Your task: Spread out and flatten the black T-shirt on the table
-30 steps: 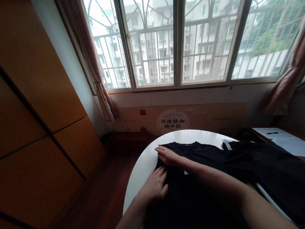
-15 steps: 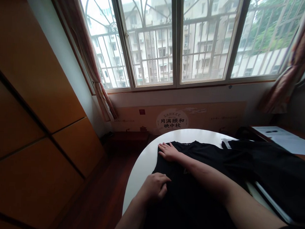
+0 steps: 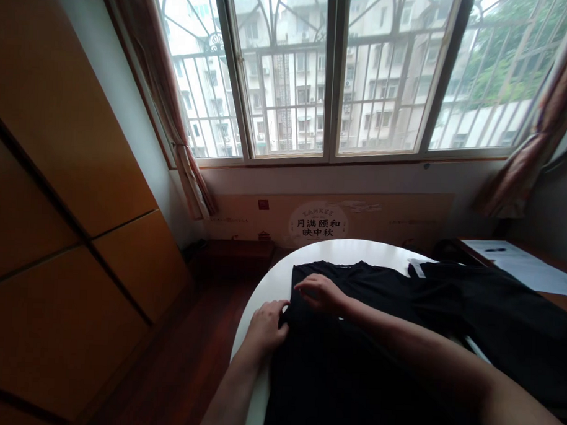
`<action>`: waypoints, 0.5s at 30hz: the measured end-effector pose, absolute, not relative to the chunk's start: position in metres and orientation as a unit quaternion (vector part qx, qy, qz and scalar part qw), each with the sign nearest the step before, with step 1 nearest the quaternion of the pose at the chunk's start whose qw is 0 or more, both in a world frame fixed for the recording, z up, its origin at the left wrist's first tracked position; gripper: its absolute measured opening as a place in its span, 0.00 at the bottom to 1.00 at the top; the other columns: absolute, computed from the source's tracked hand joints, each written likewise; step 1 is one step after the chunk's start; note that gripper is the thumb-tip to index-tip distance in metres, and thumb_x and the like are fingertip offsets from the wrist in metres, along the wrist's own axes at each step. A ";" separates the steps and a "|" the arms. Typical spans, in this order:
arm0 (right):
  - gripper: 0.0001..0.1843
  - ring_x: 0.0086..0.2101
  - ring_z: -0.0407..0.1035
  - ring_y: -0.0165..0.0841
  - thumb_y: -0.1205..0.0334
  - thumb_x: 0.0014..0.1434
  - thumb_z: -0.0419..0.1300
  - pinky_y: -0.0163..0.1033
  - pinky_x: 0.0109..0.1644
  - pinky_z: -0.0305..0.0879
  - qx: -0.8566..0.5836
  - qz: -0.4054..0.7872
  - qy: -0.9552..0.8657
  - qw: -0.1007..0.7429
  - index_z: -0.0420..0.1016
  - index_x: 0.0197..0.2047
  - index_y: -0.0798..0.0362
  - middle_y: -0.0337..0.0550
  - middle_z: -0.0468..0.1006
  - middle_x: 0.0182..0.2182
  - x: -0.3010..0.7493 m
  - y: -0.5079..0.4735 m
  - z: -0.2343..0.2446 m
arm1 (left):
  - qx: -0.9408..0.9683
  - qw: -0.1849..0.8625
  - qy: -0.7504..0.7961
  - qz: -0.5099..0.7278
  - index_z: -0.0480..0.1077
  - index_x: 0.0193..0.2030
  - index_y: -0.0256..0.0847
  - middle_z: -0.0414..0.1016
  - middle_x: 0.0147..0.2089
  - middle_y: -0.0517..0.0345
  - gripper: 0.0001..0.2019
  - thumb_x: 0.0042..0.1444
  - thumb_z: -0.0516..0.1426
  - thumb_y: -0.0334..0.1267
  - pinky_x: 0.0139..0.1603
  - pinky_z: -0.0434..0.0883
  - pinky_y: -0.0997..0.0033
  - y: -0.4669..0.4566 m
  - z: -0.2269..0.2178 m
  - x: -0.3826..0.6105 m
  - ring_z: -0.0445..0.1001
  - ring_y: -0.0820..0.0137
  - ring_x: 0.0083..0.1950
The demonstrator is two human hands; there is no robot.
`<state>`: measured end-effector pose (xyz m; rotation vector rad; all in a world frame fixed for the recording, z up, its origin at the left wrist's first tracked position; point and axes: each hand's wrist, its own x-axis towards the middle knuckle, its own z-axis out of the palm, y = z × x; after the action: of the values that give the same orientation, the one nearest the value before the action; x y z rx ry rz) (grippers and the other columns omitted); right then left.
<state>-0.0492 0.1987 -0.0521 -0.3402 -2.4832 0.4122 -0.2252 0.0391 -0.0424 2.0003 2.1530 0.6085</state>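
A black T-shirt (image 3: 361, 370) lies spread over a white round table (image 3: 379, 248), its neckline toward the window. At the shirt's left edge, my left hand (image 3: 266, 326) has its thumb and forefinger closed on the cloth beside the sleeve. My right hand (image 3: 322, 294) is over the upper left of the shirt, close to the shoulder. Its fingers are loosely bent and apart, with no cloth visibly gripped; the undersides of the fingertips are hidden. My right forearm crosses above the shirt and covers part of its chest.
More dark cloth (image 3: 517, 313) lies on the right, with a pale tag-like strip (image 3: 416, 268) at its far edge. Papers (image 3: 528, 267) rest on a brown desk beyond. A wooden cabinet (image 3: 124, 256) stands left, and a barred window (image 3: 332, 78) is ahead.
My left hand has moved left to the shirt's edge and closed on it. My right hand has lifted from lying flat, its fingers now bent, and shifted slightly toward me.
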 end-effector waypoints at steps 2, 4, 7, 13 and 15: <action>0.13 0.41 0.76 0.37 0.57 0.62 0.63 0.40 0.48 0.70 -0.110 0.152 -0.953 0.237 0.81 0.50 0.45 0.43 0.83 0.41 -0.035 0.174 -0.050 | 0.659 0.076 0.721 0.202 0.73 0.58 0.43 0.79 0.51 0.50 0.23 0.54 0.59 0.31 0.54 0.69 0.63 0.041 -0.044 -0.224 0.75 0.59 0.51; 0.20 0.43 0.75 0.41 0.52 0.59 0.66 0.41 0.48 0.71 -0.125 0.142 -0.963 0.191 0.79 0.54 0.46 0.45 0.83 0.43 -0.026 0.152 -0.052 | 0.651 0.072 0.729 0.198 0.73 0.58 0.44 0.80 0.52 0.51 0.21 0.56 0.59 0.31 0.55 0.69 0.64 0.043 -0.047 -0.223 0.76 0.60 0.52; 0.30 0.48 0.73 0.45 0.51 0.56 0.68 0.46 0.53 0.69 -0.182 0.126 -0.960 0.174 0.75 0.60 0.50 0.50 0.81 0.50 -0.020 0.134 -0.060 | 0.648 0.055 0.735 0.189 0.74 0.57 0.43 0.80 0.54 0.52 0.19 0.59 0.57 0.29 0.57 0.68 0.66 0.049 -0.051 -0.220 0.76 0.62 0.54; 0.17 0.47 0.73 0.41 0.62 0.61 0.61 0.43 0.53 0.67 -0.248 0.102 -0.944 0.193 0.81 0.53 0.48 0.47 0.82 0.47 -0.027 0.133 -0.067 | 0.669 0.022 0.725 0.163 0.77 0.58 0.48 0.79 0.47 0.54 0.20 0.63 0.54 0.29 0.50 0.70 0.69 0.053 -0.052 -0.215 0.76 0.64 0.49; 0.16 0.45 0.73 0.41 0.64 0.61 0.60 0.44 0.52 0.66 -0.245 0.091 -0.947 0.189 0.82 0.50 0.47 0.45 0.83 0.45 -0.029 0.135 -0.065 | 0.678 0.020 0.716 0.167 0.78 0.56 0.51 0.77 0.46 0.55 0.20 0.63 0.53 0.29 0.48 0.70 0.70 0.051 -0.051 -0.215 0.75 0.66 0.48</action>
<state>-0.0289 0.1350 -0.0647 -0.6889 -2.6625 0.2567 -0.2155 0.0508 -0.0510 2.1021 2.2198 0.5172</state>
